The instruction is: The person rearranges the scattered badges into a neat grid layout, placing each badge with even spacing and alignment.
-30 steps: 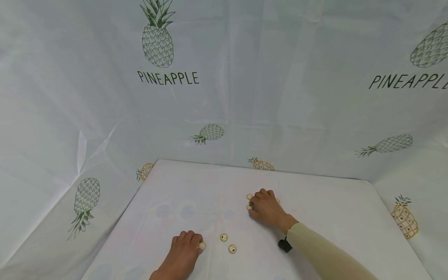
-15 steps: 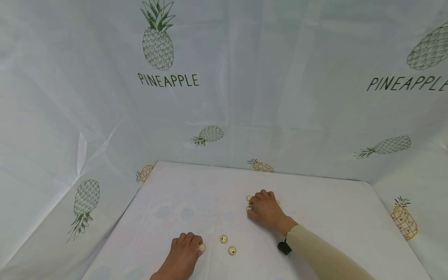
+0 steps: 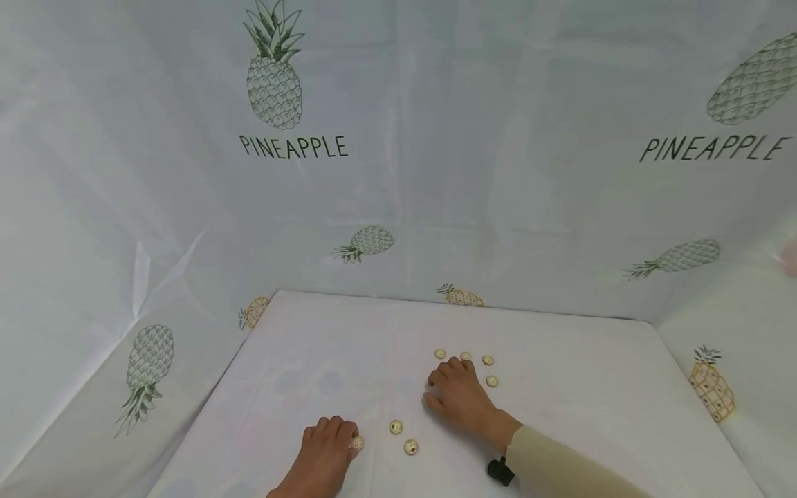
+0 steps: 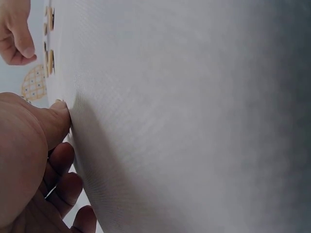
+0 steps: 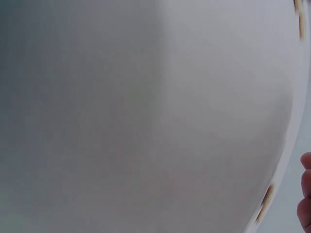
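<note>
My left hand [image 3: 320, 453], low in the head view, holds a small round pale wooden disc [image 3: 357, 443] between thumb and forefinger at the table surface. In the left wrist view the thumb [image 4: 53, 121] and curled fingertips are near the tabletop, and the disc is hidden. My right hand [image 3: 461, 398] hovers with bent fingers just in front of several similar discs [image 3: 488, 360]. Whether anything is between its fingers is hidden in the head view. Its fingertips [image 5: 305, 187] show only at the edge of the right wrist view, with a disc [image 5: 265, 204] beyond.
Two more discs with dark marks, one [image 3: 396, 427] behind the other [image 3: 411, 447], lie between the hands. The white tabletop [image 3: 560, 387] is enclosed by pineapple-printed sheeting [image 3: 473, 173]. A black device [image 3: 500, 472] hangs at my right wrist.
My right hand has drawn back towards me and slightly left, uncovering discs at the back. The disc by its thumb is now out of sight. My left hand stays in place on its disc.
</note>
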A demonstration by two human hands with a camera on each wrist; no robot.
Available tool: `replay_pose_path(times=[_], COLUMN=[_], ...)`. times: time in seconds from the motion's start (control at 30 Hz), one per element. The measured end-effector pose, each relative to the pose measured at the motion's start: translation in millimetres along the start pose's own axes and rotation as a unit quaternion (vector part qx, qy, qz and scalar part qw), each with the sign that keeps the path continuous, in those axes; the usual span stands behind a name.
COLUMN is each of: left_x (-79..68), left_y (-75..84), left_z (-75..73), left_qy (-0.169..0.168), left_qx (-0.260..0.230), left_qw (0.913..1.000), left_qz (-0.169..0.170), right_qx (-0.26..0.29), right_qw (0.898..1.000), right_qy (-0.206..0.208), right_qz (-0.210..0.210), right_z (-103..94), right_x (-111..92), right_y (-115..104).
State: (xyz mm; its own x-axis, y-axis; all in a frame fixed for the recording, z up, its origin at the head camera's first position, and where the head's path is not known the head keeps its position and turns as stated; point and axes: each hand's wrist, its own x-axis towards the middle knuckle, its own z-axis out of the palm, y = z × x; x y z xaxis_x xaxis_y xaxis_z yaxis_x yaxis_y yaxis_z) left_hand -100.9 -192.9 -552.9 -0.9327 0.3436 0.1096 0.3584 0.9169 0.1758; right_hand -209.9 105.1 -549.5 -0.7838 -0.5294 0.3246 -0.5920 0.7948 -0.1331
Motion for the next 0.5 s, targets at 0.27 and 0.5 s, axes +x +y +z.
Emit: replay_pose_path(times=[0.27,0.5], left_x=[-0.7,-1.1], left_y=[0.6,-0.4], left_z=[1.1,3.9], left_qy=[0.012,0.012], left_qx=[0.004,0.013], left_qw=[0.9999,0.9998], left_qz=[0.004,0.005], right_qx=[0.002,0.005], right_qw=[0.999,0.996], right_qy=[-0.023,-0.061], right_qz=[-0.044,-0.068], right_z=[-5.4,-5.4], right_x=[-18.4,-29.6], right_y=[-35.2,-50.9])
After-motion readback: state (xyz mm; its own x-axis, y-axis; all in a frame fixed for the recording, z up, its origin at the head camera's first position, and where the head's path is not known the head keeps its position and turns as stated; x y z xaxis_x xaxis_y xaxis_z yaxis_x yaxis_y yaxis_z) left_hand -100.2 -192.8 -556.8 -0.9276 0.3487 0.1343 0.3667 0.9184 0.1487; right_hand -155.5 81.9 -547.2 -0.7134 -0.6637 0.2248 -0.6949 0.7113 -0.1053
